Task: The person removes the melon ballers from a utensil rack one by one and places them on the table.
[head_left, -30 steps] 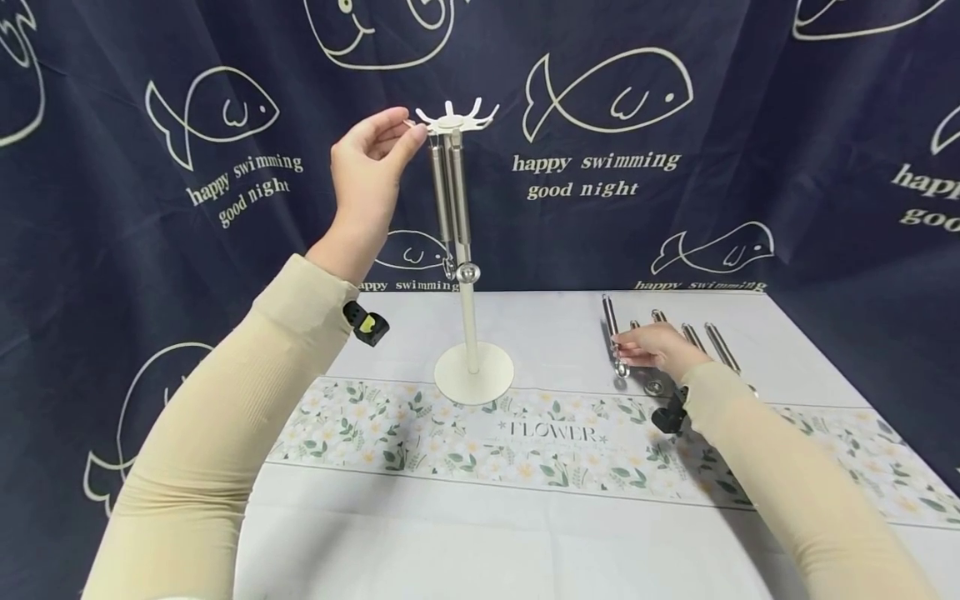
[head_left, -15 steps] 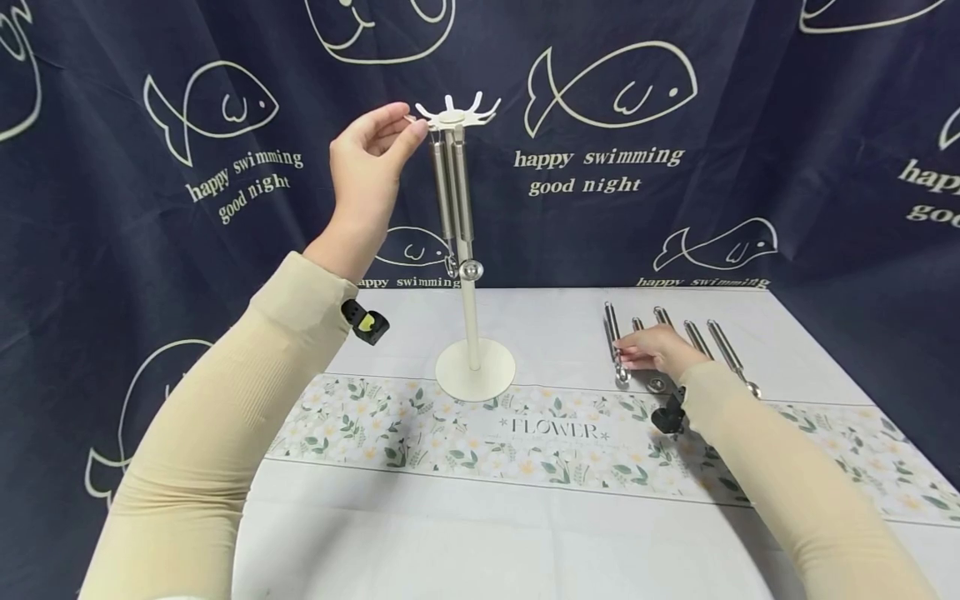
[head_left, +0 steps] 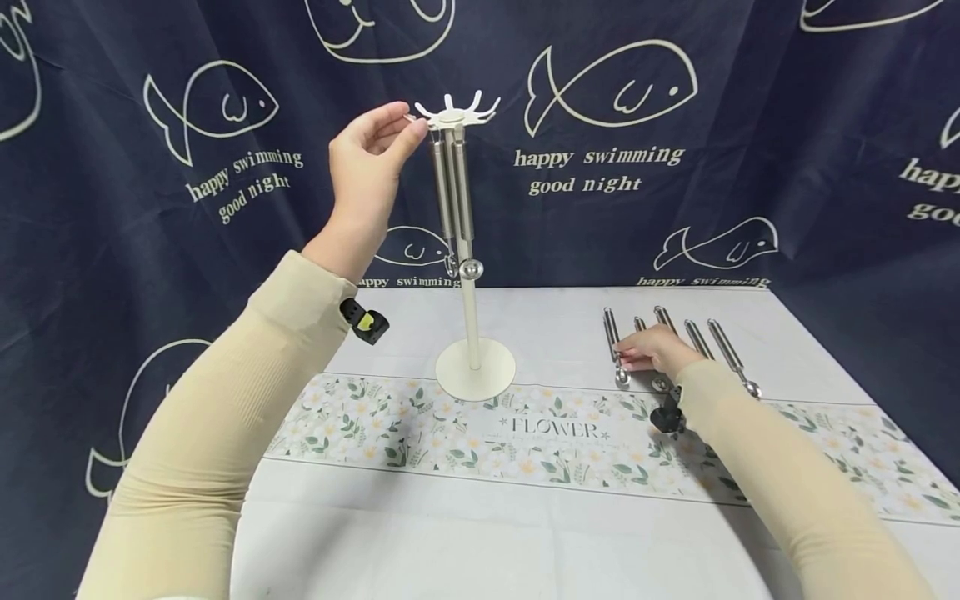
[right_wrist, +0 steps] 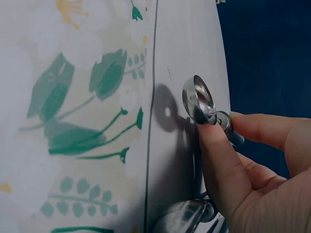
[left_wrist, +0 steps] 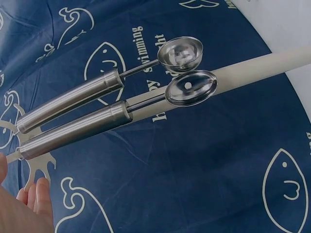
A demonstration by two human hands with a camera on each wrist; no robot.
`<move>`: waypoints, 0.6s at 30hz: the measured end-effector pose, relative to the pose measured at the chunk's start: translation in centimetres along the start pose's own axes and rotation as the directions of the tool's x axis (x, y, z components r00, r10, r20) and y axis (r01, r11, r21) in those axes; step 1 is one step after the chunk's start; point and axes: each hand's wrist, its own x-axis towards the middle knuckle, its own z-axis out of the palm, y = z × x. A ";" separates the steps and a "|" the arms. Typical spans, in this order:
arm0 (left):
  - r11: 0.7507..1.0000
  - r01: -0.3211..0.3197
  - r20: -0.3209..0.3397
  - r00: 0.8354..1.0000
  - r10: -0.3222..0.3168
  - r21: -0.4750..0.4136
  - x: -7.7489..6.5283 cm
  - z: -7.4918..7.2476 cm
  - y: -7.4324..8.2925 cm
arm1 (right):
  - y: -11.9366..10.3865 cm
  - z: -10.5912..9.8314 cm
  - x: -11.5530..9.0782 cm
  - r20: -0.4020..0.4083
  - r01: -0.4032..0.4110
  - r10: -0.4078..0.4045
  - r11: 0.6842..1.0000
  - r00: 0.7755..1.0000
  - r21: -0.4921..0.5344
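Observation:
My left hand (head_left: 367,162) pinches one hook of a white hanging rack (head_left: 452,118) between thumb and fingers. From the rack hang two steel utensils with thick tube handles: a deep round scoop (left_wrist: 180,54) and a shallower oval scoop (left_wrist: 192,88) with a hole in it. At the right side of the table, my right hand (head_left: 654,346) holds a small melon baller (right_wrist: 197,99) between thumb and fingertips. Its round bowl casts a shadow on the cloth beside it in the right wrist view. Most of its handle is hidden there.
Several more steel utensils (head_left: 727,350) lie side by side around and behind my right hand, partly covered by it. The rack's round base (head_left: 476,371) stands at the edge of a flowered runner (head_left: 525,450). A dark blue curtain (head_left: 585,242) hangs behind the table.
The melon baller's handle end has come down in the head view, while its bowl has shifted only slightly. My left hand stays at the same hook.

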 end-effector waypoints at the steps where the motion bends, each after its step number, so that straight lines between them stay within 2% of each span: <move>1: 1.000 0.002 0.000 1.000 -0.002 -0.001 0.0 0.0 0.0 | 0.0 0.0 0.0 -0.001 0.002 -0.002 1.000 1.000 -0.003; 12: 1.000 0.003 -0.001 1.000 -0.003 -0.011 0.0 0.1 -0.1 | -0.2 0.3 0.3 -0.105 -0.006 -0.007 0.993 0.994 -0.122; 18: 1.000 0.010 0.002 1.000 -0.010 -0.011 -0.1 0.2 0.0 | -0.2 0.1 0.3 -0.131 -0.012 -0.013 0.983 0.991 -0.182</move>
